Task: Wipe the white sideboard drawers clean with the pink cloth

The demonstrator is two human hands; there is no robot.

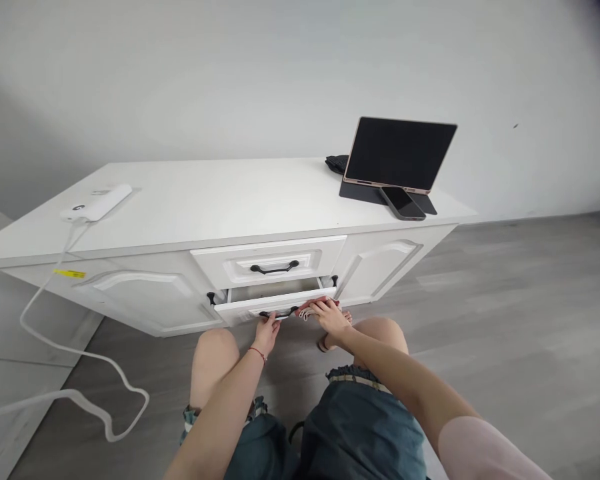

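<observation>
The lower drawer (240,311) of the white cabinet is pulled partly out, with its inside visible as a narrow strip. My left hand (267,335) has its fingers closed on the dark drawer handle (286,313). Under my right hand (331,319) is a folded red cloth (305,309) with pale edging, lying against the right part of the drawer front. The fingers of that hand bend over the cloth and partly hide it. Above, the upper drawer (210,261) is closed.
On the white cabinet top (220,200) stand a tablet-like screen (403,153), a phone (403,203) and a dark folded item (336,164). To the left, a white power strip (103,203) trails its cord (45,340) over the edge. My bent knees (215,360) are close to the cabinet.
</observation>
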